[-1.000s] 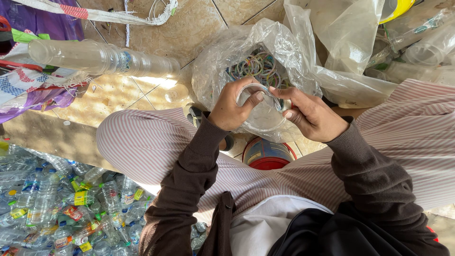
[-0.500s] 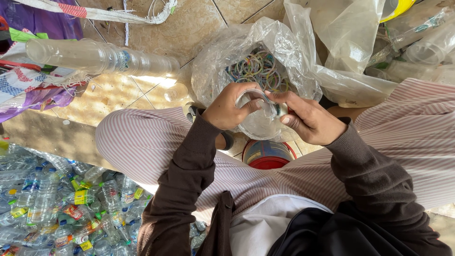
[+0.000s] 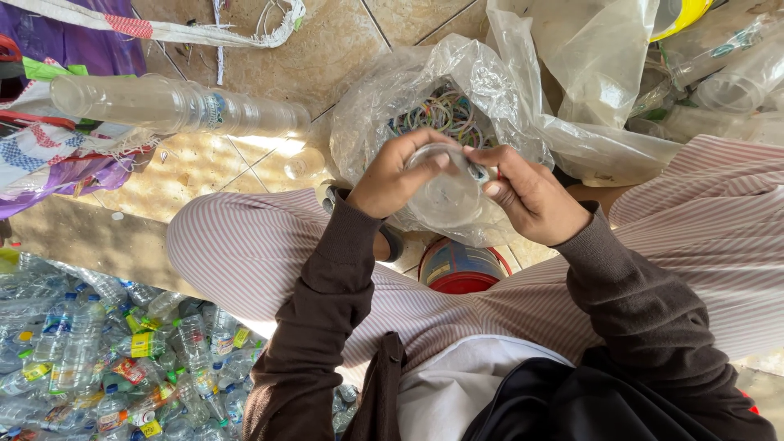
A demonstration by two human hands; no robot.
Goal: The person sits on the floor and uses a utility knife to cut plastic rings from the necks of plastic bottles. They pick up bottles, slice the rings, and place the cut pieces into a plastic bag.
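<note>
A clear plastic cup (image 3: 447,194) is held between both hands in front of my knees. My left hand (image 3: 398,175) grips its left side with the thumb over the rim. My right hand (image 3: 529,194) pinches the rim on the right, fingers on a thin plastic ring there. Just beyond the hands, an open clear plastic bag (image 3: 384,106) holds several coloured plastic rings (image 3: 445,114). Both arms wear dark brown sleeves over striped trousers.
A long stack of nested clear cups (image 3: 175,106) lies on the tiled floor at left. A pile of empty plastic bottles (image 3: 90,359) fills the lower left. A red-rimmed container (image 3: 461,273) stands between my legs. More clear bags and cups (image 3: 719,82) lie at upper right.
Both hands have lifted the cup slightly and turned it; my right fingers have shifted along the rim. The bag and the rest have not moved.
</note>
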